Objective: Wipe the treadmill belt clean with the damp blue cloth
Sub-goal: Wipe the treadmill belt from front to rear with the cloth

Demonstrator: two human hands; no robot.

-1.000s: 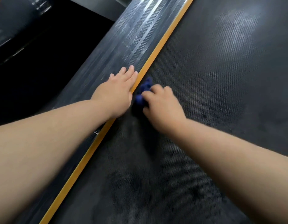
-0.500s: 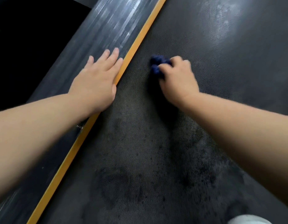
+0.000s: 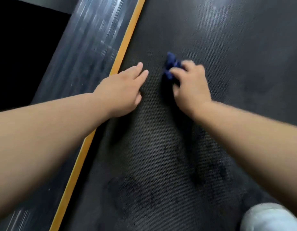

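The dark textured treadmill belt (image 3: 211, 47) fills most of the view, with darker damp patches near me. A bunched dark blue cloth (image 3: 171, 64) lies on the belt, and my right hand (image 3: 190, 85) grips it from behind, pressing it down; only its front part shows past my fingers. To the left of the cloth and apart from it, my left hand (image 3: 122, 88) lies flat on the belt with straight fingers, just right of the yellow edge strip (image 3: 127, 40).
A ribbed grey side rail (image 3: 87, 47) runs along the left of the yellow strip, with black floor (image 3: 19, 55) beyond it. A light-coloured knee (image 3: 269, 217) shows at the bottom right corner.
My left hand has moved from the side rail and yellow strip onto the belt. My right hand has carried the cloth rightward, away from the strip.
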